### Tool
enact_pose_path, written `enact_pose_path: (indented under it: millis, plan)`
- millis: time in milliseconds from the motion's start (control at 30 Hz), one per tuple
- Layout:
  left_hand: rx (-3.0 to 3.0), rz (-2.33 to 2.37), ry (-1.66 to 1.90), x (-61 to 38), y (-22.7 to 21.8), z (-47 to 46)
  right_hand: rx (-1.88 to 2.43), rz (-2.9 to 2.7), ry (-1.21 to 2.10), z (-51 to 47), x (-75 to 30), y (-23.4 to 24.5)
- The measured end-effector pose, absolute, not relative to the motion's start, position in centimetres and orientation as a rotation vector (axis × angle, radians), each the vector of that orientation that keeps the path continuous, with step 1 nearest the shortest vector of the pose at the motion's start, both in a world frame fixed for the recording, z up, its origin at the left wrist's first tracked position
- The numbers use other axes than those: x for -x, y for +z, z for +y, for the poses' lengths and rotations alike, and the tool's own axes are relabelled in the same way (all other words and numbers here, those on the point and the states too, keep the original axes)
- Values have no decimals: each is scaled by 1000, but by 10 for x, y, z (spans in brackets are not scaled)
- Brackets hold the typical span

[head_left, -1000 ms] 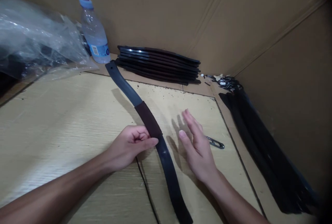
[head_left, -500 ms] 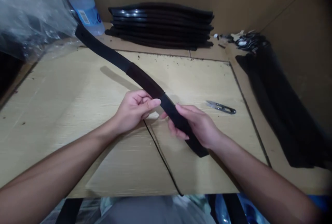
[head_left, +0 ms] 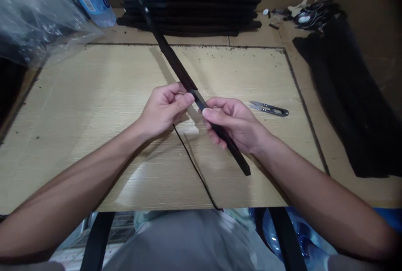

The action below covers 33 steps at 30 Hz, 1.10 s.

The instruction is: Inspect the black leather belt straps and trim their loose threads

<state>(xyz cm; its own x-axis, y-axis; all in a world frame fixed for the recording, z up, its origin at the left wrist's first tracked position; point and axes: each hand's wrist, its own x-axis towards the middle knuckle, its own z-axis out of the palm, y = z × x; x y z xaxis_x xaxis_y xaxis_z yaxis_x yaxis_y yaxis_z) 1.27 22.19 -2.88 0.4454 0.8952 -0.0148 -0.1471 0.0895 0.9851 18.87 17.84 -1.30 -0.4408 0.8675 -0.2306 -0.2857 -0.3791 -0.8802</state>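
Note:
A long, curved black strip (head_left: 176, 62) with a dark brownish wrapped middle slants across the table, held up in both hands and seen nearly edge-on. My left hand (head_left: 168, 105) is closed, its thumb and fingers pinching at the lower end of the wrapped part. From beneath that hand a thin black cord (head_left: 196, 167) runs down to the table's front edge. My right hand (head_left: 234, 122) is wrapped round the plain lower part of the strip, thumb on top. To its right lie small thread snips (head_left: 269, 109) on the table.
A stack of similar black strips (head_left: 194, 5) stands at the back. Further black pieces (head_left: 351, 95) lie along the right, below a pile of scraps (head_left: 314, 13). A plastic bottle (head_left: 94, 5) and clear plastic bags (head_left: 40, 15) occupy the back left.
The strip has been rolled about its length, from its broad face to its narrow edge, and sits steeper. Both hands keep hold. The whole view has shifted.

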Motion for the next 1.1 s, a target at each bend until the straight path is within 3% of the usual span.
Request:
enact_pose_path:
  millis: [700,1100]
  plan:
    - [-1102,922,820,8,-33,222,974,-767,1932,169,-175,-8]
    - [-1084,691,809,6,-28,221,945,-897,1978,165,-167,-16]
